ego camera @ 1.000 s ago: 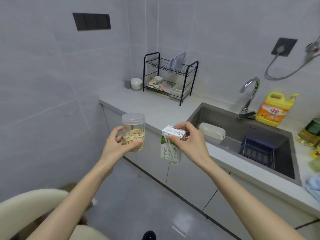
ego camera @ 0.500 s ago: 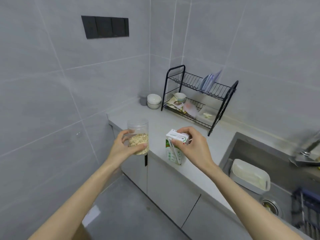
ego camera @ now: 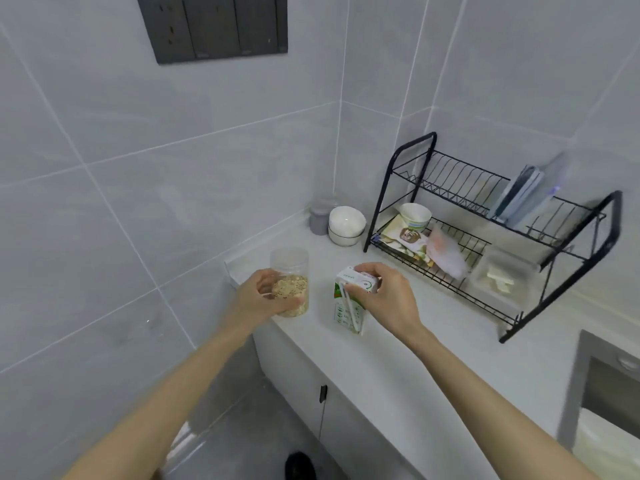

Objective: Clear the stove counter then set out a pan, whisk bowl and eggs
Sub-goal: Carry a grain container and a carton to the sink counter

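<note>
My left hand point(ego camera: 261, 296) grips a clear plastic jar point(ego camera: 291, 271) half full of oats, held upright at the left end of the grey counter point(ego camera: 398, 348). My right hand point(ego camera: 384, 296) holds a small white and green drink carton point(ego camera: 348, 311) by its top; a straw is stuck to the carton's side. The carton's base is at the counter surface or just above it; I cannot tell which. Jar and carton are side by side, a short gap apart.
Stacked white bowls point(ego camera: 346, 225) and a grey cup point(ego camera: 319, 218) sit in the back corner. A black two-tier dish rack point(ego camera: 485, 237) holds a paper cup, packets, a plastic box and boards. A sink edge point(ego camera: 595, 375) shows at the right. Dark wall sockets point(ego camera: 214, 26) hang above.
I have turned left and stepped closer to the counter's end. Both hands carried the jar and the carton forward and down over the counter near the rack.
</note>
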A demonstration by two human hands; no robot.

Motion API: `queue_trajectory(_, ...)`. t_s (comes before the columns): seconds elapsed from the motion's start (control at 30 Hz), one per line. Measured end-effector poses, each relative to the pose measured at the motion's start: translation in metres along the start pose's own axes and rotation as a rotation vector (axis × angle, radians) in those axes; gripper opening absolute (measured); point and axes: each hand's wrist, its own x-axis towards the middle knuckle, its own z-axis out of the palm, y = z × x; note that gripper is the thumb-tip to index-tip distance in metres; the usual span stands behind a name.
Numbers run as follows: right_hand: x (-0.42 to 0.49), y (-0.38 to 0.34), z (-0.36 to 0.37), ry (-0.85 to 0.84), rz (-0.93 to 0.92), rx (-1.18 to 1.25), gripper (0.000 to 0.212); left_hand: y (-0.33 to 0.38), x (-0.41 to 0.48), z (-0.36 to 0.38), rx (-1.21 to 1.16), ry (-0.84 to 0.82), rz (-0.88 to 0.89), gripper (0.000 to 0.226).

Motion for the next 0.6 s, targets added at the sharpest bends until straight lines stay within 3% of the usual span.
queue_trajectory(0.23,0.114,0.015,0.048,-0.015,0.138,-0.079,0.038,-0.007,0.134,0.002,0.119,-0.011,-0.033,0.068)
queue_trajectory(0.6,0.211,0.050,0.122,-0.009,0.312,-0.075,0.043,-0.045,0.281,0.020,0.225,-0.078,-0.129,0.071)
